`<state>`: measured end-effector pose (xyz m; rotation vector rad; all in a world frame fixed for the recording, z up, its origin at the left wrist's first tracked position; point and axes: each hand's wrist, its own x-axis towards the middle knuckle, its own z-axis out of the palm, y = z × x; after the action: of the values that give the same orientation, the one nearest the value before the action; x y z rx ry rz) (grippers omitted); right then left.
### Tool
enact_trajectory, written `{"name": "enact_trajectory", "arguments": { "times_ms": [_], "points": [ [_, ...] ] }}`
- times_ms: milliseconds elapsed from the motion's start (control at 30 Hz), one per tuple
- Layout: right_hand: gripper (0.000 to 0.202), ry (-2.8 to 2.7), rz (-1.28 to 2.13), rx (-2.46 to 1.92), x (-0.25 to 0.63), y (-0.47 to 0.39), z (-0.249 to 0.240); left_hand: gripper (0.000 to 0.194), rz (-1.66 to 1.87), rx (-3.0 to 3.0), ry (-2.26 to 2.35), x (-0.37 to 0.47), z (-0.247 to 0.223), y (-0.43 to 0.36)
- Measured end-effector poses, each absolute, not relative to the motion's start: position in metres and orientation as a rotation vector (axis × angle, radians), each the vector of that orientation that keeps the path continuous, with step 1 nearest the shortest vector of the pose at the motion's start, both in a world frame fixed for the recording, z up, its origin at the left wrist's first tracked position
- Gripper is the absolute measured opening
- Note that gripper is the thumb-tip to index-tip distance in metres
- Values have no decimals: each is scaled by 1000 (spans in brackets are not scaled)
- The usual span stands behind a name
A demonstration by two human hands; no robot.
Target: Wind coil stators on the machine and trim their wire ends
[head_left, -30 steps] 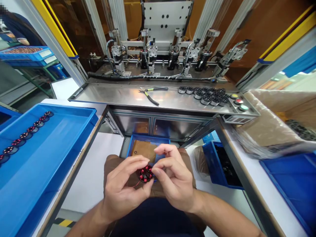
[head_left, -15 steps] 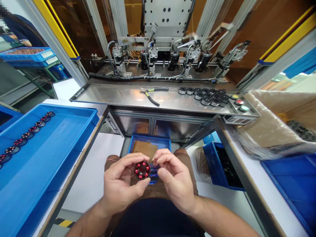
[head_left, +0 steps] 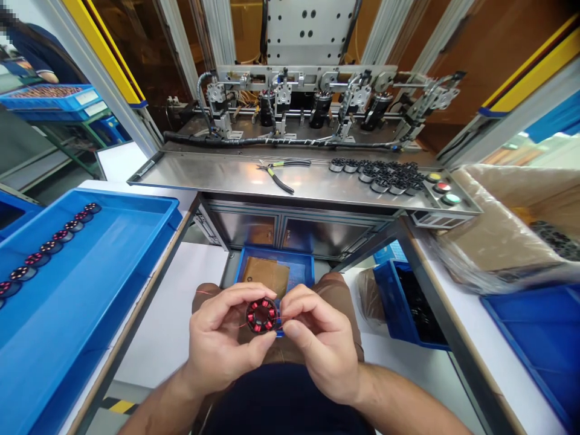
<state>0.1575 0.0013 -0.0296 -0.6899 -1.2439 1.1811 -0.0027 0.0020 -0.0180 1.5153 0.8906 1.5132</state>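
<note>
Pliers (head_left: 270,168) lie spread on the metal surface (head_left: 203,172); yellow, red and green buttons (head_left: 442,188) sit at its right end, a plastic-lined carton (head_left: 489,217) near them; at far left, a dark-clad person (head_left: 40,48) beside a blue tray (head_left: 54,107).

Premises: factory workshop. Evidence: behind the steel worktop (head_left: 208,172), a machine (head_left: 310,42) with a row of clamps (head_left: 283,93); at the worktop's right end, coloured push buttons (head_left: 442,188) beside identical black parts (head_left: 388,176); beyond its left end, a co-worker (head_left: 43,51) near a stocked blue tray (head_left: 54,109).
</note>
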Motion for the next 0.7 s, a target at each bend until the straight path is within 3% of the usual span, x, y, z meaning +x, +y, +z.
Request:
{"name": "enact_trajectory", "arguments": {
  "times_ms": [367,567,700],
  "points": [
    [7,-1374,1016,-672,166,2,-33,46,1463,1462,840,-4,-21,4],
    [33,-1679,725,-559,176,15,-29,37,1371,1350,768,-3,-14,6],
    [32,-1675,632,-520,175,16,-25,41,1347,1339,751,-2,-14,6]
  ]
}}
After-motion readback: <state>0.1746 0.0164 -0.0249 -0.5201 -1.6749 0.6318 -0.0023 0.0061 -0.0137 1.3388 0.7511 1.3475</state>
